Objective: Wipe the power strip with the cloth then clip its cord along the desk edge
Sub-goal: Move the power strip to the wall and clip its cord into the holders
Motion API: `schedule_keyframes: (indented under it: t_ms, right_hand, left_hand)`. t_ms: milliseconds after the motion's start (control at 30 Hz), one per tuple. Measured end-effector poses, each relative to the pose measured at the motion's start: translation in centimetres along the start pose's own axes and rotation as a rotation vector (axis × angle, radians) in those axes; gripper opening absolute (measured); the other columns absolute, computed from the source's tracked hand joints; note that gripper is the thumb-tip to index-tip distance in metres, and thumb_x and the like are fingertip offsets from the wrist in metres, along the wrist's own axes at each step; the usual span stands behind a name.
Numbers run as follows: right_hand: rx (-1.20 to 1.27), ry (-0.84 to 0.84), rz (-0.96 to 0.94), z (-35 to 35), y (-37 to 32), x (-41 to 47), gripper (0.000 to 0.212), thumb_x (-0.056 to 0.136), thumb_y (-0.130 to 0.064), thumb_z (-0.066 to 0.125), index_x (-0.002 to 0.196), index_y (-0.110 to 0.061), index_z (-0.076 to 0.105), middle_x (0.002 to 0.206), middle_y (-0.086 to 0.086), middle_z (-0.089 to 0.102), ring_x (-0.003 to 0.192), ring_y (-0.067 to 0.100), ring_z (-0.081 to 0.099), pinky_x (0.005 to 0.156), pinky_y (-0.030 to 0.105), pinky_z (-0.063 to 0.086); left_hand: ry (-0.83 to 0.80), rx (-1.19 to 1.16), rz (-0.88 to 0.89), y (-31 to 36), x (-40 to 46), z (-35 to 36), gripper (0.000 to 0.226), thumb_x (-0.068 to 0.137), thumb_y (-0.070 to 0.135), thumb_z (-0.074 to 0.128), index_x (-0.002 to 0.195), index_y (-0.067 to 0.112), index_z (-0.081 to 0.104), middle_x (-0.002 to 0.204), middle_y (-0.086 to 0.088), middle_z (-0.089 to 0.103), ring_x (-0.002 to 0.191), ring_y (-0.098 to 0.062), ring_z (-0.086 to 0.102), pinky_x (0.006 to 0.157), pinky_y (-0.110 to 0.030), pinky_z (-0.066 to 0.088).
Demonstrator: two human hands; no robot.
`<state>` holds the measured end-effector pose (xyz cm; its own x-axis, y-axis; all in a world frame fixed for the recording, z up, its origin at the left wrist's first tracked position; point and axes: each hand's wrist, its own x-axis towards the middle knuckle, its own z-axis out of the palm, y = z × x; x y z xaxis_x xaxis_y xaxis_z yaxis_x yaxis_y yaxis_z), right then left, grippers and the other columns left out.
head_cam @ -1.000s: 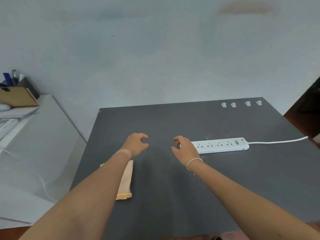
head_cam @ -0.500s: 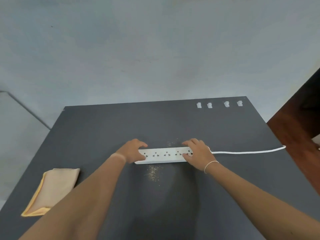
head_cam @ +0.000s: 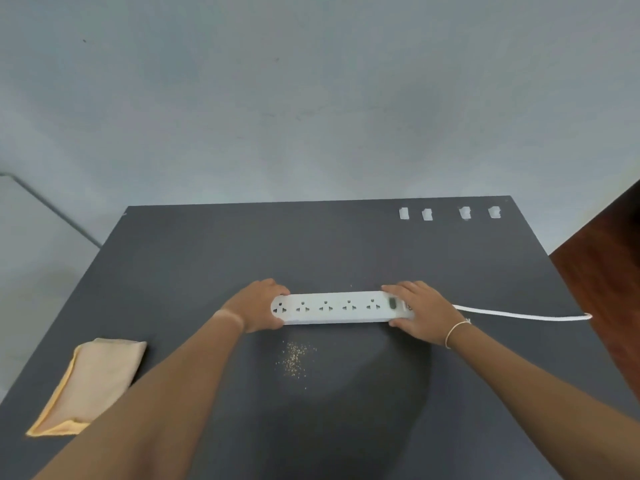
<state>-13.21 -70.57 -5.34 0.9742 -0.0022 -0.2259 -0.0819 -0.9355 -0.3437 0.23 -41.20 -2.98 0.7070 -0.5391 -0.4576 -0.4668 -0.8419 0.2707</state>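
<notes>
Dark grey counter [head_cam: 346, 244] against a pale wall carries everything. Both hands grip the power strip [head_cam: 341, 307] at mid-counter: left hand [head_cam: 258, 306] closed on its free end, right hand [head_cam: 420, 311] closed on the switch end, where the cord [head_cam: 519, 315] trails off right. Wiping looks unstarted; the cloth [head_cam: 93, 382] lies folded, untouched, far left. Four clips [head_cam: 427, 214] sit empty along the far edge, and crumbs [head_cam: 294, 360] lie nearby.
</notes>
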Motion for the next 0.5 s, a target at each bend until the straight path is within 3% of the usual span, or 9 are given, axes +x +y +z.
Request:
schedule_keyframes:
  t_ms: [200, 500]
  right_hand:
    - [0.036, 0.081, 0.008, -3.8, 0.9, 4.6, 0.066, 0.081, -0.034, 0.067, 0.139, -0.023, 0.039, 0.139, -0.002, 0.048, 0.127, 0.022, 0.041, 0.11, 0.031, 0.032]
    - [0.127, 0.078, 0.047, -6.7, 1.8, 12.6, 0.068, 0.079, -0.029, 0.071, 0.138, -0.021, 0.039, 0.143, 0.0, 0.043, 0.135, 0.02, 0.034, 0.112, 0.033, 0.029]
  left_hand:
    - [0.142, -0.003, 0.048, -0.3, 3.6, -4.1, 0.054, 0.074, 0.027, 0.065, 0.126, 0.025, 0.051, 0.118, 0.001, 0.052, 0.111, -0.02, 0.049, 0.096, -0.03, 0.043]
    - [0.191, 0.02, 0.047, -2.1, 9.9, -8.3, 0.055, 0.076, 0.027, 0.065, 0.129, 0.023, 0.049, 0.122, 0.0, 0.051, 0.114, -0.021, 0.047, 0.099, -0.032, 0.042]
